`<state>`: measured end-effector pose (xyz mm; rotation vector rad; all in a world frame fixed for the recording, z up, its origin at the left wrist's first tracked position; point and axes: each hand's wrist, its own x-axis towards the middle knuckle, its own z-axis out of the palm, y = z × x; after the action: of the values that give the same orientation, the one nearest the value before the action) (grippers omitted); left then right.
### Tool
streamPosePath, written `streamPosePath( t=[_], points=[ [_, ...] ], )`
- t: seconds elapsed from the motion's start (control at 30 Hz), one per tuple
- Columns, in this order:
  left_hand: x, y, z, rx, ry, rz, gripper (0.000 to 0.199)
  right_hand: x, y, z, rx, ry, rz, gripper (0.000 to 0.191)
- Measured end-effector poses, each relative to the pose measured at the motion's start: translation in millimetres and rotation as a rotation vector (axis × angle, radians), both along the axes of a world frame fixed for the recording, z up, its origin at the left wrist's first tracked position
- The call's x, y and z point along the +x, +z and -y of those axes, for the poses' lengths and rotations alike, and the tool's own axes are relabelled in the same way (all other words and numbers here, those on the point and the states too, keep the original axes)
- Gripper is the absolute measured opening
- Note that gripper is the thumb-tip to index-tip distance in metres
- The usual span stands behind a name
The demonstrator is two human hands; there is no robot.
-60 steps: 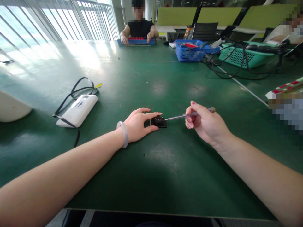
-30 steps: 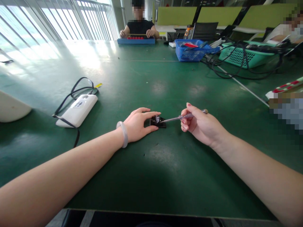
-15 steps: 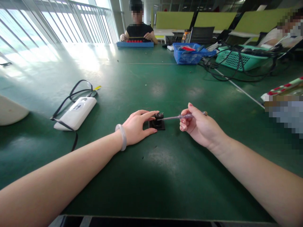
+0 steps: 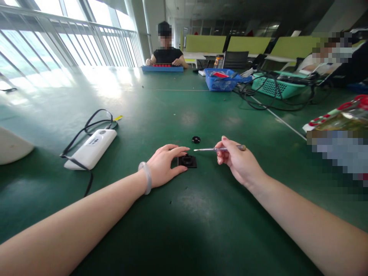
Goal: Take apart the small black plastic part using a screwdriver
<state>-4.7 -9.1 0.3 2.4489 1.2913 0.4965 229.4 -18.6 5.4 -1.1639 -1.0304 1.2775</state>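
Note:
My left hand (image 4: pixel 162 165), with a pale bangle at its wrist, grips the left side of a black square base (image 4: pixel 192 162) between thumb and fingers. The base lies flat on the green table. In my right hand (image 4: pixel 237 159) is a screwdriver (image 4: pixel 212 149) with a clear handle, its metal tip pointing left, just above and right of the base and not touching it. A small round black part (image 4: pixel 196 140) lies apart on the table, beyond the base.
A white power bank (image 4: pixel 96 147) with a black cable lies at the left, near a white object (image 4: pixel 13 146). Farther back are a blue basket (image 4: pixel 221 82), a green basket (image 4: pixel 276 87) with cables, and a seated person (image 4: pixel 165 55). Red-and-white packaging (image 4: pixel 339 113) is at the right.
The round black part has come off the base and now lies beyond it. The screwdriver tip has moved off the part. The camera view has tilted up slightly.

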Motion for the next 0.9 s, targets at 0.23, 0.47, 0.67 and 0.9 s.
streamPosePath(
  t=[0.23, 0.47, 0.67, 0.9],
  points=[
    [-0.6, -2.0, 0.4, 0.004, -0.004, 0.007, 0.039, 2.0, 8.1, 10.4, 0.265, 0.125, 0.261, 0.039],
    [-0.4, -1.6, 0.0, 0.006, -0.004, -0.006, 0.04, -1.6, 13.4, 18.2, 0.401, 0.281, 0.698, 0.035],
    [0.1, -2.4, -1.3, 0.005, -0.006, -0.013, 0.04, 0.1, 21.1, 24.1, 0.547, 0.291, 0.715, 0.037],
    [0.4, -1.8, -1.9, -0.014, 0.005, -0.021, 0.042, 0.3, 19.7, 24.5, 0.62, 0.39, 0.763, 0.031]
  ],
)
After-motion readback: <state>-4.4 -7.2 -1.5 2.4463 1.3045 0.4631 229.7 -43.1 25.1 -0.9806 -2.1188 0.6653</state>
